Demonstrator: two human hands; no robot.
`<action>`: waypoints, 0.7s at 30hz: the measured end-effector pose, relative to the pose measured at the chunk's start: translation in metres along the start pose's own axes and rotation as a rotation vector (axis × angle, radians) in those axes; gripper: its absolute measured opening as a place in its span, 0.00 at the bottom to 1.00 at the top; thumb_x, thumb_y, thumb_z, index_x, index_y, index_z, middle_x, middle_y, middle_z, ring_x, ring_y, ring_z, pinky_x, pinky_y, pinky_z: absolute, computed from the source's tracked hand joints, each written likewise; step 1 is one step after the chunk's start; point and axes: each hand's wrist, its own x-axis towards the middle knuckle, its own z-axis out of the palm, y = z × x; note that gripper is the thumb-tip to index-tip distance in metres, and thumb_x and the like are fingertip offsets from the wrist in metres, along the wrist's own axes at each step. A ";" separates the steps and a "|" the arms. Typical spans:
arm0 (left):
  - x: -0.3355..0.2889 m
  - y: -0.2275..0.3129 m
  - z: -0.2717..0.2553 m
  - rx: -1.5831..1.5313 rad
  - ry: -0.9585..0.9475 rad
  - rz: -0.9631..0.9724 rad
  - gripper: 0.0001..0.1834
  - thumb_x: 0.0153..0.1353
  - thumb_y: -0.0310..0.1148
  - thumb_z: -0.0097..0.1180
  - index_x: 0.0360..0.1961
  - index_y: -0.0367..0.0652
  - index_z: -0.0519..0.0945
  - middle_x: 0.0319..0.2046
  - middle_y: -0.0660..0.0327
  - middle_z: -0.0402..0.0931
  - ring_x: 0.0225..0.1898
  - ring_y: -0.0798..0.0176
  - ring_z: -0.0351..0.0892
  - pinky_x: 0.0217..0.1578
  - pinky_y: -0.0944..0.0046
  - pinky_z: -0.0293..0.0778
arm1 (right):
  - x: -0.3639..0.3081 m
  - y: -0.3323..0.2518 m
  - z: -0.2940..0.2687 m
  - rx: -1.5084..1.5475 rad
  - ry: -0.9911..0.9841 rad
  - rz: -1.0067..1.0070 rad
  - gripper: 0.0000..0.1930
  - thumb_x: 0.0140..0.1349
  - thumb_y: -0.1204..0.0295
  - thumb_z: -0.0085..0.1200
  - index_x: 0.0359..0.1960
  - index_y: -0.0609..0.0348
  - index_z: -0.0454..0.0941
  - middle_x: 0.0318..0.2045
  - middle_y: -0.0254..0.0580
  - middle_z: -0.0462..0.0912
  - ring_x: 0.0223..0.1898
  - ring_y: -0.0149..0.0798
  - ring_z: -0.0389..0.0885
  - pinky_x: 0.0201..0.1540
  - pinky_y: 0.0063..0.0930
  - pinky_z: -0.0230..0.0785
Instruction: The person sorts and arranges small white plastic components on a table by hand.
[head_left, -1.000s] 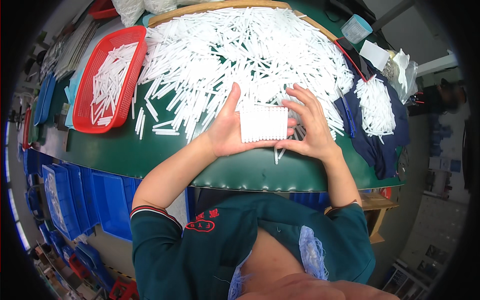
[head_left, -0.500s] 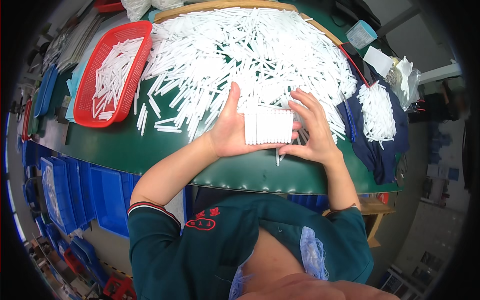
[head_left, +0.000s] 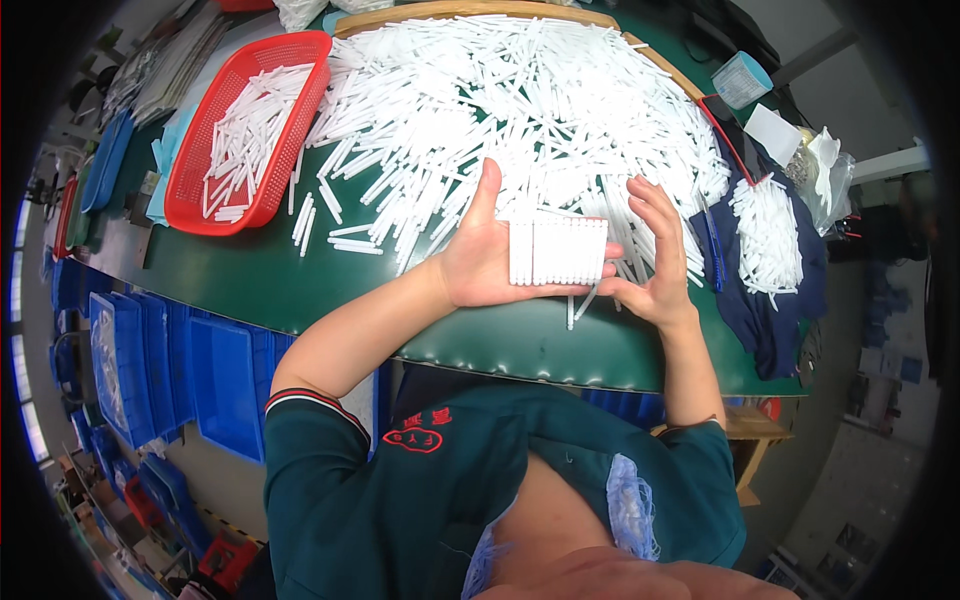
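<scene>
A flat row of slim white sticks, laid side by side, rests across the fingers of my left hand. That palm faces up, and its thumb points away from the row. At the row's right end is my right hand, its fingers spread and curved, with the thumb low beside a tilted loose stick. Whether it touches the row's edge is hard to see. Beyond both hands spreads a large heap of the same white sticks on the green table.
To the left stands a red perforated basket partly filled with sticks. On the right, a dark blue cloth carries another pile of sticks, with a blue pen beside it. Wooden strips edge the heap. Blue bins are below the table.
The whole view has shifted slightly, so the table items sit further right. My right hand's fingers have opened wider and straightened. A loose stick near its thumb now tilts more visibly.
</scene>
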 end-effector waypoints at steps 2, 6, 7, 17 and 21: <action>0.000 -0.001 0.000 -0.014 -0.022 0.008 0.64 0.44 0.83 0.22 0.69 0.40 0.50 0.66 0.36 0.49 0.67 0.37 0.51 0.65 0.46 0.46 | -0.001 0.000 0.001 -0.002 -0.003 0.009 0.45 0.46 0.43 0.62 0.59 0.65 0.63 0.59 0.57 0.67 0.62 0.56 0.63 0.64 0.49 0.53; 0.001 -0.001 0.000 0.002 -0.018 -0.004 0.64 0.43 0.84 0.22 0.69 0.40 0.50 0.65 0.36 0.49 0.67 0.37 0.52 0.65 0.45 0.47 | -0.001 0.000 0.001 -0.003 -0.009 0.010 0.45 0.47 0.44 0.62 0.59 0.65 0.63 0.59 0.58 0.66 0.62 0.56 0.63 0.64 0.49 0.53; 0.001 -0.001 -0.001 -0.002 -0.020 -0.008 0.64 0.43 0.84 0.22 0.69 0.40 0.50 0.65 0.36 0.49 0.67 0.38 0.52 0.65 0.45 0.47 | -0.001 0.000 0.002 0.010 0.021 0.021 0.44 0.44 0.44 0.64 0.57 0.63 0.65 0.58 0.55 0.68 0.61 0.55 0.65 0.64 0.50 0.52; 0.000 0.000 0.000 0.006 -0.001 0.000 0.64 0.43 0.84 0.22 0.69 0.41 0.49 0.65 0.36 0.50 0.66 0.39 0.53 0.65 0.45 0.48 | -0.001 0.000 0.001 0.012 0.001 0.021 0.40 0.50 0.47 0.61 0.57 0.65 0.65 0.59 0.58 0.66 0.62 0.56 0.63 0.63 0.48 0.54; 0.001 -0.002 -0.002 -0.017 -0.005 0.003 0.63 0.44 0.83 0.23 0.69 0.41 0.49 0.65 0.36 0.50 0.66 0.39 0.54 0.65 0.45 0.48 | -0.002 0.000 0.001 -0.019 -0.011 0.022 0.41 0.49 0.46 0.62 0.56 0.64 0.65 0.59 0.58 0.66 0.62 0.56 0.63 0.63 0.48 0.55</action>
